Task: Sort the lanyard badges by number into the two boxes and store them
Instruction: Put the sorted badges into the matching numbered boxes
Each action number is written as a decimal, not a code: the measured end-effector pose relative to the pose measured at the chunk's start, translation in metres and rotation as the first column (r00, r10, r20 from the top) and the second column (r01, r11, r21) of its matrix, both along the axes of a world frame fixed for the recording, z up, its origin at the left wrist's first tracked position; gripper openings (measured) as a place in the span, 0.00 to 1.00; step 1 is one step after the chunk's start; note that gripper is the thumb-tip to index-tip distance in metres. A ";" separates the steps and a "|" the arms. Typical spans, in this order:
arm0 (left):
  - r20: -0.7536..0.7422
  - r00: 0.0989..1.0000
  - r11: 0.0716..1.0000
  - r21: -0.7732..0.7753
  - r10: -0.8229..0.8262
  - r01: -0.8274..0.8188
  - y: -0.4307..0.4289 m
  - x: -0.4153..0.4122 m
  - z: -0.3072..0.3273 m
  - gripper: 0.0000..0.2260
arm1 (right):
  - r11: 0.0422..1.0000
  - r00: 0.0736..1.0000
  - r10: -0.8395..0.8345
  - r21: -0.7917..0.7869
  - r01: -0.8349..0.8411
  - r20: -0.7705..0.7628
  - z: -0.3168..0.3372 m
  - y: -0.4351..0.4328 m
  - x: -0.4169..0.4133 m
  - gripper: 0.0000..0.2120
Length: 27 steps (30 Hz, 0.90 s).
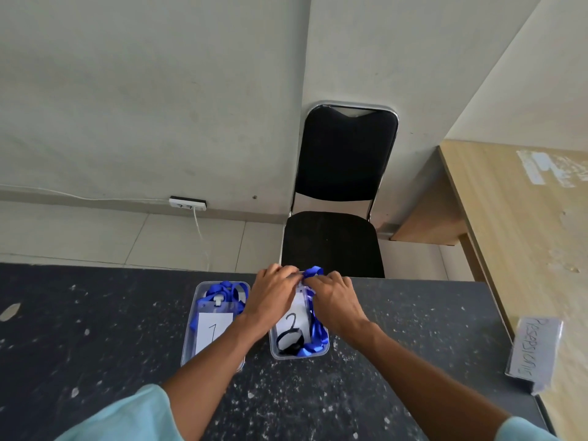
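Two clear plastic boxes stand side by side on the dark speckled table. The left box point(191, 316) holds a badge marked 1 point(213, 332) with blue lanyard bunched at its far end. The right box point(318, 352) holds a badge marked 2 point(294, 323) with blue lanyard point(318, 332) along its right side and a black loop at the near end. My left hand point(273, 296) and my right hand point(334, 297) meet over the far end of the right box, fingers curled on the blue lanyard point(313, 271) and the top of the badge marked 2.
A black chair point(340, 192) stands just beyond the table's far edge. A wooden desk point(521, 224) runs along the right. A clear sign holder with handwriting point(534, 351) stands at the table's right edge. A wall socket with a white cable point(187, 203) is low on the wall.
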<state>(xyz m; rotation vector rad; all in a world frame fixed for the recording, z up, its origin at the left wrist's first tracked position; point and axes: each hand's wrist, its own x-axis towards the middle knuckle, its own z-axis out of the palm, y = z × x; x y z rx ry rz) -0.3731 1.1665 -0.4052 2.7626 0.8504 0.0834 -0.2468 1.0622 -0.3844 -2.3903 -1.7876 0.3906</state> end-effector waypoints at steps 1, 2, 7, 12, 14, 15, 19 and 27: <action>-0.002 1.000 1.000 -0.004 -0.001 0.001 0.000 -0.001 0.000 0.18 | 0.998 0.999 -0.011 0.056 0.009 0.039 0.001 0.000 0.000 0.14; -0.006 1.000 1.000 -0.007 0.003 -0.003 0.001 -0.001 -0.001 0.18 | 0.995 0.997 -0.029 0.096 0.022 0.066 0.001 0.001 0.001 0.13; -0.047 0.996 0.995 -0.061 0.079 -0.082 0.002 -0.006 -0.005 0.14 | 0.997 0.983 0.040 0.061 -0.052 0.177 -0.009 0.006 -0.004 0.19; -0.075 0.995 0.992 -0.110 0.060 -0.068 0.002 -0.011 -0.007 0.15 | 0.994 0.967 0.056 -0.103 -0.031 0.250 -0.020 0.002 -0.013 0.16; -0.063 0.996 0.992 -0.107 0.065 -0.071 0.001 -0.016 -0.007 0.16 | 0.992 0.973 0.022 -0.124 0.007 0.230 -0.021 0.005 -0.017 0.15; -0.049 0.996 0.991 -0.110 0.070 -0.075 0.000 -0.019 -0.006 0.17 | 0.990 0.976 -0.002 -0.140 0.033 0.216 -0.019 0.008 -0.019 0.15; 0.029 0.987 0.982 -0.112 0.156 -0.152 -0.011 -0.034 -0.002 0.21 | 0.985 0.988 -0.128 -0.104 0.136 0.086 -0.016 0.017 -0.020 0.15; 0.084 0.956 0.952 -0.156 0.280 -0.265 -0.030 -0.042 0.001 0.15 | 0.929 0.918 -0.291 0.150 0.338 -0.268 -0.008 -0.013 -0.010 0.20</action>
